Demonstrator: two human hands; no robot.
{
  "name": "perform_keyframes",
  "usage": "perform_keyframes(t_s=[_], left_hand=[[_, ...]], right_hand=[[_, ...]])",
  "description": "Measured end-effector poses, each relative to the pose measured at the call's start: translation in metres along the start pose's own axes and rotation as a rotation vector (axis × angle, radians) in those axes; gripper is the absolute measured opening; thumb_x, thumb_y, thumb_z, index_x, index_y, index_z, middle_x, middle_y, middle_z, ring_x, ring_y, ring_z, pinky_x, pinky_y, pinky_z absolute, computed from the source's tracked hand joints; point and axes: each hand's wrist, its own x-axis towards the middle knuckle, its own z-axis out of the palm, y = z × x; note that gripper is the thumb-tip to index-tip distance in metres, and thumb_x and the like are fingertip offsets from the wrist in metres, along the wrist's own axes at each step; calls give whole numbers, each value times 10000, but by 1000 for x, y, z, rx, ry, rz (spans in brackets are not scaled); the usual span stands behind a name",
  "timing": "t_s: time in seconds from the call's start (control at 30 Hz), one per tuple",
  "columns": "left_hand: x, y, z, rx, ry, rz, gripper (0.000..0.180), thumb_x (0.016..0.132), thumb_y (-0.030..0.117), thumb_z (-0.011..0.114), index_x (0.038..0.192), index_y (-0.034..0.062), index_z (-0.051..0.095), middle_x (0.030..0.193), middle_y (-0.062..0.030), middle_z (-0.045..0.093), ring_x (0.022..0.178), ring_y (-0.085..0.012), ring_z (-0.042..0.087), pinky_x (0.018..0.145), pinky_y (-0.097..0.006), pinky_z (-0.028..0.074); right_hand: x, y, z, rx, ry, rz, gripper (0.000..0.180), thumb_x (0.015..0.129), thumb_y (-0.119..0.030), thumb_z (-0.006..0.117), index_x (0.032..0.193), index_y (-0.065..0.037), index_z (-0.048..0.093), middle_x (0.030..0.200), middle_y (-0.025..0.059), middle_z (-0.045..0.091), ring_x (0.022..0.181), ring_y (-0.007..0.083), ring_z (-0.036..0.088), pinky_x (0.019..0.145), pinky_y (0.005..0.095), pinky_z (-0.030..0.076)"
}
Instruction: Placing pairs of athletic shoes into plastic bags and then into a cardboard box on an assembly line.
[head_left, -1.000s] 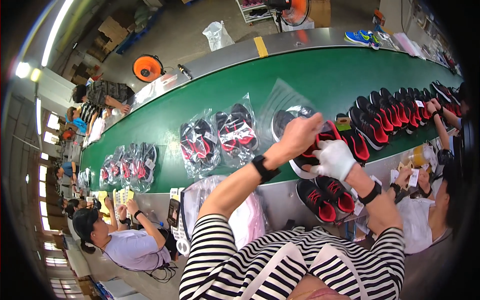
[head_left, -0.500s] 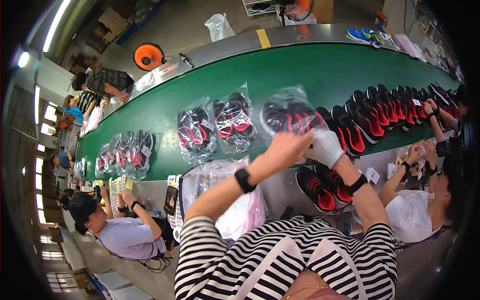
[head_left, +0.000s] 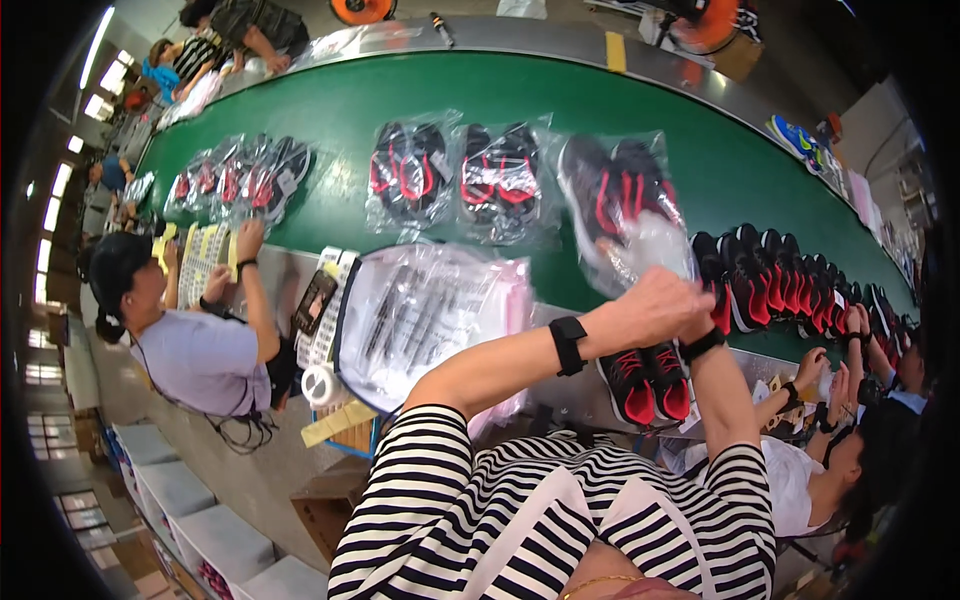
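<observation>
In front of me a pair of black sneakers with red trim [head_left: 610,185] is inside a clear plastic bag [head_left: 590,255], tilted above the green belt. My right hand [head_left: 656,242], in a white glove, reaches into the bag and is closed at the near end of the shoes; plastic film and blur partly cover its fingers. Bare and closed, my left hand [head_left: 660,303] pinches the bag's near edge beside my right wrist. Below my wrists, another black and red pair of sneakers [head_left: 645,385] rests unbagged on the metal ledge.
Bagged sneakers [head_left: 408,175] lie left on the green belt [head_left: 345,105]. Unbagged sneakers [head_left: 765,275] line up at right. Clear bags [head_left: 430,320] are stacked at my left, near a phone [head_left: 315,300]. Co-workers sit left [head_left: 200,350] and right [head_left: 790,480].
My view has shifted. The bagged pair has tilted upright and the gloved right hand now shows through the plastic. My left hand has moved back toward my right wrist.
</observation>
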Motion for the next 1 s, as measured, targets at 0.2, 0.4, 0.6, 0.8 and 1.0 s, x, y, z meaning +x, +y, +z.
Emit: perform_keyframes(t_s=[0.2,0.4,0.6,0.8,1.0], left_hand=[[-49,16,-49,386,227,-364,465,718,128,640,1152,67,484,956,-180,531,877,-319,552,712,-399,452],[-230,130,-36,-327,346,-1175,266,866,115,550,1127,64,571,873,-121,634,747,-238,636,664,-312,508],[-360,294,37,-144,851,-2042,189,843,150,531,987,44,590,757,-147,638,682,-302,620,614,-385,477],[-392,479,183,-144,767,-2571,201,782,193,567,901,39,618,761,-151,644,722,-334,619,672,-397,488],[-338,537,265,-551,1369,-2845,174,778,173,575,864,40,648,680,-146,640,635,-282,637,635,-367,504]], right_hand=[[66,21,-9,-2132,-239,-665,415,800,-453,544,1115,-185,587,1157,158,531,1072,343,496,808,486,440],[0,87,9,-1466,-202,-104,251,832,-290,544,913,-73,641,897,161,627,846,354,593,736,379,471],[-39,69,-6,-1006,-326,160,270,936,-224,484,971,5,623,812,29,603,751,115,548,718,246,442],[-103,52,59,-909,-639,288,302,955,-241,426,874,3,584,754,16,553,674,91,490,619,224,391],[-190,98,129,-1111,-1222,529,207,910,-136,490,835,26,594,708,36,574,631,85,513,572,211,401]])
